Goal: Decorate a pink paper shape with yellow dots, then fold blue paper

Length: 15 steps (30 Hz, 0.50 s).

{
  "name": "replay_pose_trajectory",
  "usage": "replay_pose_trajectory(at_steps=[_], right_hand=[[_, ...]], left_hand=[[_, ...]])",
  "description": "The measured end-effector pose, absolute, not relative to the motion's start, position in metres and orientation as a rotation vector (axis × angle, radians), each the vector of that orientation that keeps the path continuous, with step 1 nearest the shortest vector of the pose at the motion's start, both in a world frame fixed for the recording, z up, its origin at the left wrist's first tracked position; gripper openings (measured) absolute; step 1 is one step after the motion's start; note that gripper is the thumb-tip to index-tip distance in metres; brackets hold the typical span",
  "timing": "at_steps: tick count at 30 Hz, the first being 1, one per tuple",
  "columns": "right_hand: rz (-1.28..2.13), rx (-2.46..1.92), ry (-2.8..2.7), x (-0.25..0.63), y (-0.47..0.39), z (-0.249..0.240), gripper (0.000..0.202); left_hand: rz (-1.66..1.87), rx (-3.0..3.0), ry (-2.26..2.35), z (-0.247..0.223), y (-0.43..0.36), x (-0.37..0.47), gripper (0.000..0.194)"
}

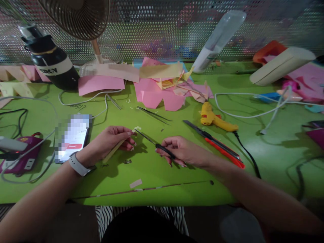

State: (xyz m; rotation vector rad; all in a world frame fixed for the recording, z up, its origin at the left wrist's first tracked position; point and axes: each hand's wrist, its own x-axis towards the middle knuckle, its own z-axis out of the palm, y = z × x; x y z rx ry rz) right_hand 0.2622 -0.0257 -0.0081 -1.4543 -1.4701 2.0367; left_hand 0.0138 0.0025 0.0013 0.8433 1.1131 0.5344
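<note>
My left hand (117,136) pinches a narrow strip of pale yellow paper (113,151), whose upper end pokes out past the fingertips. In my right hand (179,150) is a pair of scissors (162,147) with black handles, fingers wrapped round them. The scissor tips point left and meet or nearly meet the strip's upper end; whether the blades touch it I cannot tell. Tiny paper snippets (138,128) show beside the tips. Below the hands a small pale paper piece (136,183) lies on the green table (162,197).
Tweezers (154,114) lie beyond the hands. Right of them are a red-and-black utility knife (215,145) and a yellow glue gun (215,118). Pink paper (152,96) spreads at the back. A phone (73,138), black bottle (53,60), fan (78,17) and purple power strip (22,157) stand left.
</note>
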Motion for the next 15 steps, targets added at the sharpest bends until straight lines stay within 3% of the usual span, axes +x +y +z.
replay_pose_trajectory(at_steps=[7,15], right_hand=[[1.97,-1.372,-1.445,0.2645,-0.0229,-0.0098,0.055],[2.007,-1.404,-1.525,0.2648,-0.025,-0.0069,0.047]], left_hand=[[0.569,0.892,1.113,-0.0008,0.0023,0.0141,0.009],[0.612,0.822,1.025,-0.0059,0.002,0.0129,0.005]])
